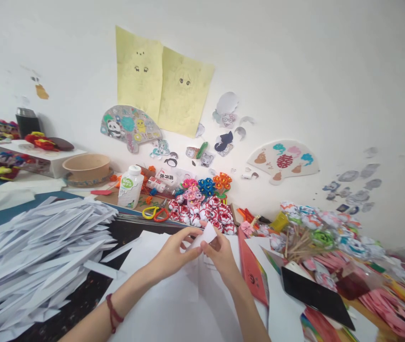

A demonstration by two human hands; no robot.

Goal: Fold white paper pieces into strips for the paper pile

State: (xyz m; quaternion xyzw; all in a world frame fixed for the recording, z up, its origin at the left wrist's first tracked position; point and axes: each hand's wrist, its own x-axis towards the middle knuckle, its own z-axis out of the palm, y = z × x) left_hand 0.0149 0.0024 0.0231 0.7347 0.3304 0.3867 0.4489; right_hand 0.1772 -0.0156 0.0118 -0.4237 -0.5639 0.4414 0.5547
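Note:
Between both hands is a small folded piece of white paper, held above large white sheets on the table. My left hand pinches its left side with thumb and fingers. On the right side, my right hand grips the same paper, thumb in front and fingers behind. The paper's far tip points up past the fingertips; its lower part is hidden by the hands. Red and white folded paper flowers lie just beyond the hands.
A heap of folded white paper strips covers the left side. Behind stand a white bottle, yellow and red-handled scissors and a round tan container. A dark phone-like slab, a red packet and craft pieces crowd the right.

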